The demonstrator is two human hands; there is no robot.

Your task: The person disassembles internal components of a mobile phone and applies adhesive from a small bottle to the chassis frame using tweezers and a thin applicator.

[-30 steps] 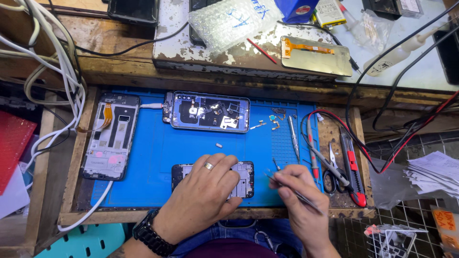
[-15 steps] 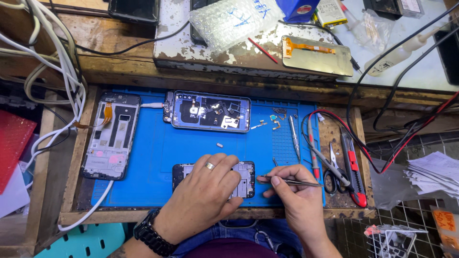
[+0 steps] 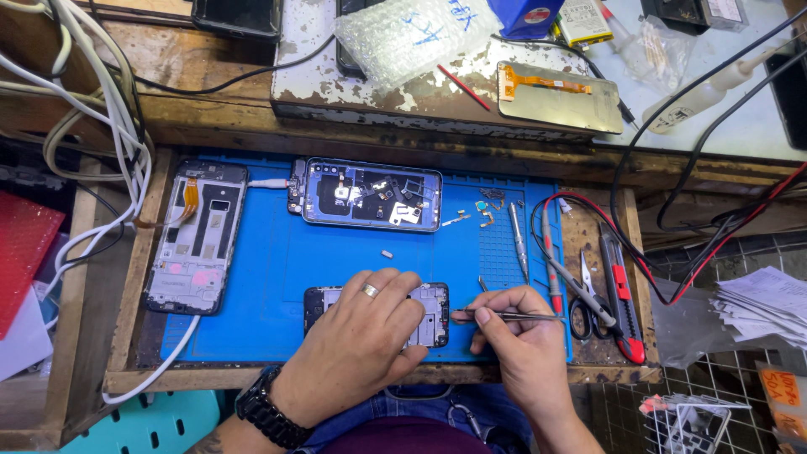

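Observation:
My left hand, with a ring and a black wristwatch, lies flat over an opened black phone on the blue work mat and holds it down. My right hand pinches metal tweezers level, their tip pointing left at the phone's right edge. Much of the phone is hidden under my left hand.
A second opened phone lies at the mat's far side, a bare phone frame at the left. Small screws and parts, a screwdriver, scissors and a red-black cutter sit at the right. Cables hang left and right.
My right hand has swung the tweezers from a slant to level and brought their tip left to the phone's right edge. My left hand has stayed on the phone.

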